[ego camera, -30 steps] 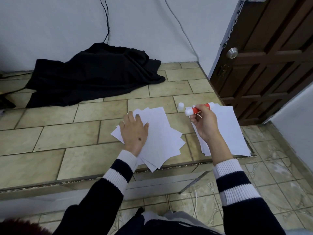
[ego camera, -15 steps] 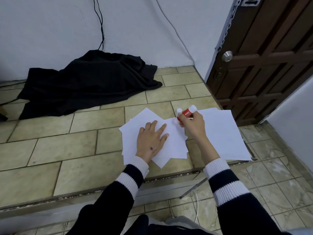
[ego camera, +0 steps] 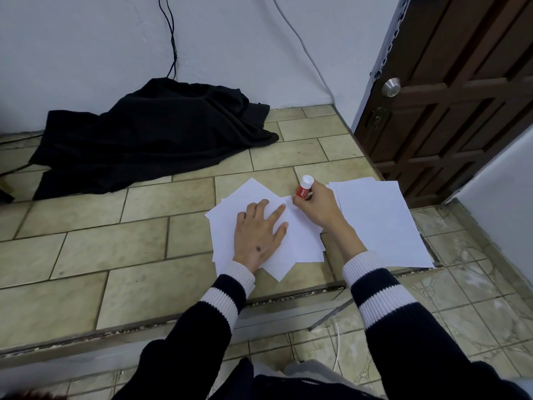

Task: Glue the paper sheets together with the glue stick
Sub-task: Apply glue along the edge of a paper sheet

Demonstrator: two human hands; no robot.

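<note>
A fanned pile of white paper sheets [ego camera: 300, 241] lies on the raised tiled step. My left hand [ego camera: 258, 235] rests flat on this pile with fingers spread. My right hand [ego camera: 315, 207] grips a red and white glue stick [ego camera: 304, 187], held upright at the pile's far right corner with its lower end hidden by my fingers. A second stack of white sheets [ego camera: 380, 223] lies to the right, partly under my right wrist.
A crumpled black cloth [ego camera: 150, 137] lies on the step by the white wall, with cables hanging above it. A dark wooden door [ego camera: 461, 82] stands at the right. The step's front edge [ego camera: 173, 321] drops to a lower tiled floor.
My right hand brought the glue stick from above the right stack down to the fanned pile's far corner. My left hand shifted on the pile and spread its fingers.
</note>
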